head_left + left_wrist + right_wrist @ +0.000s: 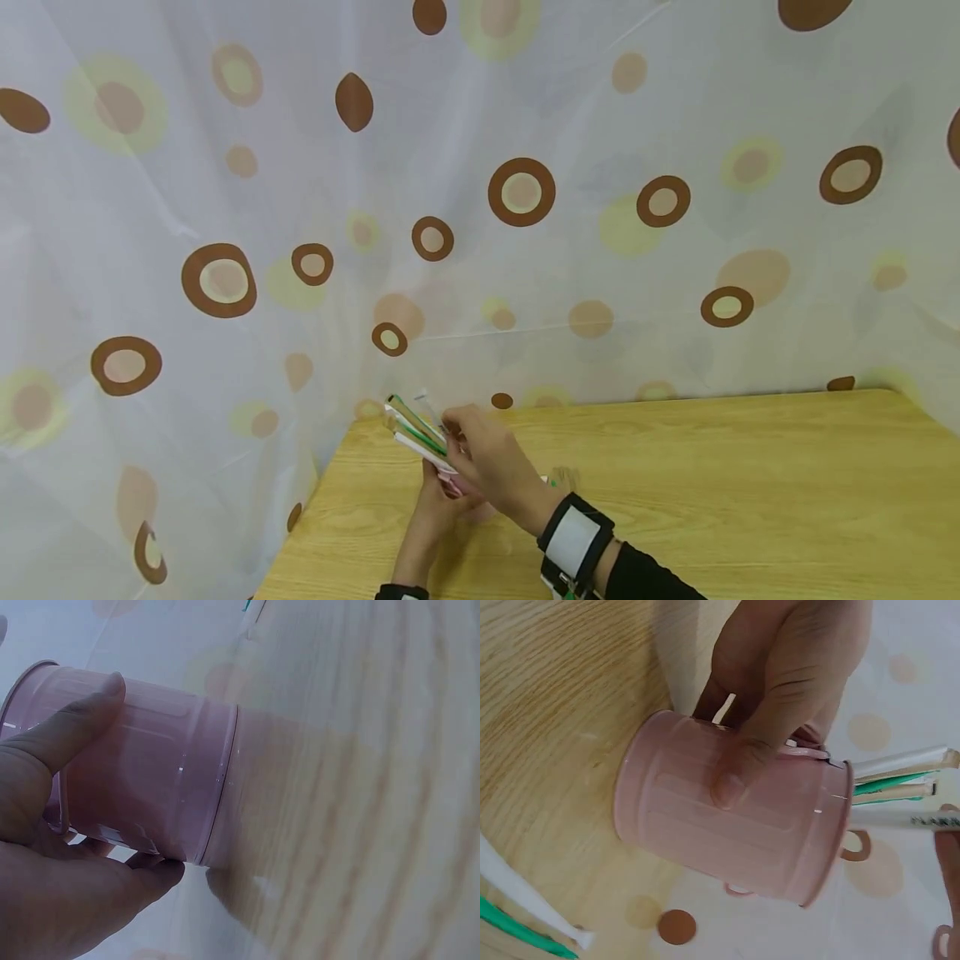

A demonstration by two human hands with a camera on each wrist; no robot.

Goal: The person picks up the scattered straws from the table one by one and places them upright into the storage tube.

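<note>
Right wrist view: left hand (780, 682) grips tilted pink tin cup (727, 817), wrapped sticks (900, 787) inside; right hand (487, 458) pinches sticks.

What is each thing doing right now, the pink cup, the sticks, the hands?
pink cup: tilted, base on the table, gripped by the left hand.
wrapped sticks: standing in the cup, poking out past its rim.
left hand: curled round the cup.
right hand: at the sticks; grip unclear.
loose stick: lying on the table.
</note>
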